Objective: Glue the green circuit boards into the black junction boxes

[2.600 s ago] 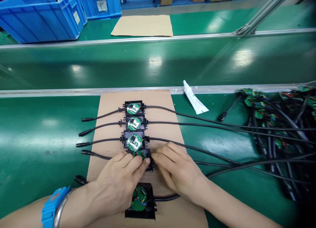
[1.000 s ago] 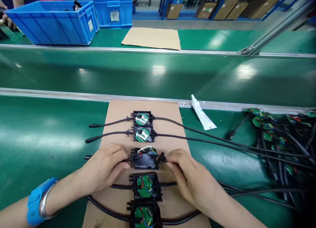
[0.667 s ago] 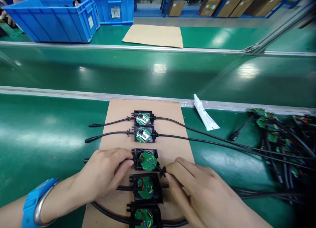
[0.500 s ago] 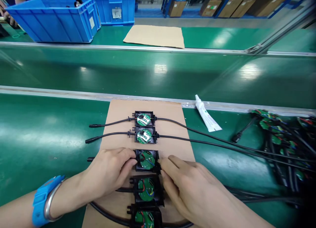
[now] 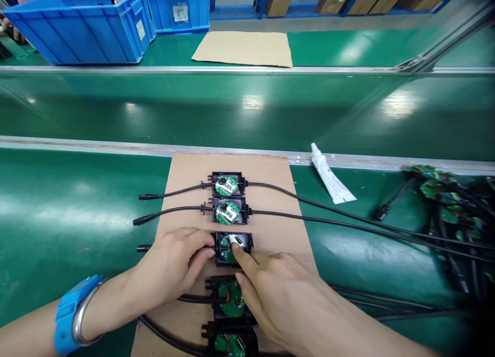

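My left hand [image 5: 178, 266] pinches the black cable [image 5: 144, 248] where it enters the left end of a black plastic housing [image 5: 250, 242]. Inside that housing sits a round green circuit board [image 5: 228, 255]. The stretched index finger of my right hand [image 5: 276, 295] touches the board from the right, thumb apart below it; the other fingers are partly hidden. Farther away lie two similar housings, each holding a board [image 5: 227, 212] with a white patch. Nearer to me, another housing with a green board [image 5: 231, 298] is partly covered by my right hand.
Cardboard [image 5: 185, 176] lies beneath the housings. A white tube [image 5: 332, 179] rests to the right, beyond two long cables. Several wired boards [image 5: 436, 189] are heaped at the right edge. Blue bins [image 5: 85, 34] and a cardboard sheet [image 5: 243, 48] occupy the far bench.
My right hand has moved from the right end of the third housing onto its board, with the index finger extended. My left hand keeps its pinch. The view has shifted slightly.
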Demonstrator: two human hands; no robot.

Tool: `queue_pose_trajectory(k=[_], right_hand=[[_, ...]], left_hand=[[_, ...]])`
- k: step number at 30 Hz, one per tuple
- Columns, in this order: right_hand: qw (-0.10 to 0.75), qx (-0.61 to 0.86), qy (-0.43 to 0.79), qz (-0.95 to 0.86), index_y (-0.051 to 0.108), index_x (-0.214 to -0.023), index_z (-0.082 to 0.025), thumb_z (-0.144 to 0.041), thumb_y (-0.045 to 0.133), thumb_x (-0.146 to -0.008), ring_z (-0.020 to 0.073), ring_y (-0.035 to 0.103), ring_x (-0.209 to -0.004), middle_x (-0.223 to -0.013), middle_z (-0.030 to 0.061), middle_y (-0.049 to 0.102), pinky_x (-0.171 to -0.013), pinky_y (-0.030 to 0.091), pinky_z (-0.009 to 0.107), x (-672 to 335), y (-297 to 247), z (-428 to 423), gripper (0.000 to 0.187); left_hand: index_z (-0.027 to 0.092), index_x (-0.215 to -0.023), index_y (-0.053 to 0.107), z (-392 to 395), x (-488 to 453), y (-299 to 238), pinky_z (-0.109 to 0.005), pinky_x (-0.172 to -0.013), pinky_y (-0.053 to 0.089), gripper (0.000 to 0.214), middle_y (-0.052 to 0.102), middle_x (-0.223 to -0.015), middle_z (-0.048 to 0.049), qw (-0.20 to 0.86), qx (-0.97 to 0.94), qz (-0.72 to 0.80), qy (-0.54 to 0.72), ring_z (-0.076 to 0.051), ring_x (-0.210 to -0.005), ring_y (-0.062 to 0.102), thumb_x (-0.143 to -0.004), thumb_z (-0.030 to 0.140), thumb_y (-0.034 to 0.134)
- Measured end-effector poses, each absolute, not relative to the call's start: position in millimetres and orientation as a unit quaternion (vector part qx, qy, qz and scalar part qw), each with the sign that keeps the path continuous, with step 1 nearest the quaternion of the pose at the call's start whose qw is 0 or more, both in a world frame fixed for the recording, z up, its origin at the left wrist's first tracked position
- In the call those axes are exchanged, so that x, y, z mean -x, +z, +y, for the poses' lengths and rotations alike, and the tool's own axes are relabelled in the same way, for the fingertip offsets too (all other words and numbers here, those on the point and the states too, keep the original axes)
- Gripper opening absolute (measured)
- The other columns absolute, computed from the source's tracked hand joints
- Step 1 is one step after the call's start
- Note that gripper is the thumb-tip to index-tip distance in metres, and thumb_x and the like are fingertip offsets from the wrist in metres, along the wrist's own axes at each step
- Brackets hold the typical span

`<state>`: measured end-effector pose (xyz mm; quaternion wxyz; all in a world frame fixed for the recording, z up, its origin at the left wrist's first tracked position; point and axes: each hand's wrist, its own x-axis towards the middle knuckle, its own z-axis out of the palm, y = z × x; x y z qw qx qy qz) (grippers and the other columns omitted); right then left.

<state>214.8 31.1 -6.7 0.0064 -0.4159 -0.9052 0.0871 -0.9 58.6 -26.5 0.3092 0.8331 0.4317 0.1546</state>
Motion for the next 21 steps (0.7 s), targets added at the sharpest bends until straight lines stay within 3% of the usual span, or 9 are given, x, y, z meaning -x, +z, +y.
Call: queue_pose_trajectory(k=[5, 12, 21], right_hand=[[0.006, 0.402, 0.056, -0.914, 0.067, -0.113, -0.006, -0.019, 0.058, -0.075, 0.0179, 0.059, -0.05, -0.066, 0.0052, 0.066, -0.045, 0.036, 0.03, -211.3, -13.8, 32.4, 0.041], [0.019, 0.421, 0.057, -0.905, 0.069, -0.11, -0.009, -0.02, 0.058, -0.078, 0.019, 0.06, -0.052, -0.067, 0.0048, 0.067, -0.046, 0.036, 0.031, -210.5, -12.8, 34.1, 0.035], [0.037, 0.427, 0.105, -0.897, 0.068, -0.11, -0.01, -0.022, 0.054, -0.083, 0.0205, 0.063, -0.055, -0.071, 0.006, 0.069, -0.048, 0.037, 0.032, -215.0, -19.6, 34.9, 0.033]], left_hand=[[0.019, -0.095, 0.065, 63.2, 2.6, -27.0, -0.031, -0.076, 0.053, 0.012, 0.07, -0.092, -0.0015, 0.3, -0.838, 0.425, 0.163, -0.018, -0.084, 0.066, -0.09, 0.017, 0.054], [0.013, -0.092, 0.059, 54.9, -7.2, -24.8, -0.038, -0.064, 0.054, 0.024, 0.062, -0.082, -0.0084, 0.172, -0.895, 0.389, 0.137, -0.023, -0.074, 0.059, -0.092, 0.012, 0.036], [0.017, -0.079, 0.05, 55.4, -16.3, -21.4, -0.035, -0.057, 0.049, 0.022, 0.059, -0.071, -0.0057, 0.193, -0.885, 0.423, 0.0, -0.021, -0.062, 0.057, -0.088, 0.013, 0.031]])
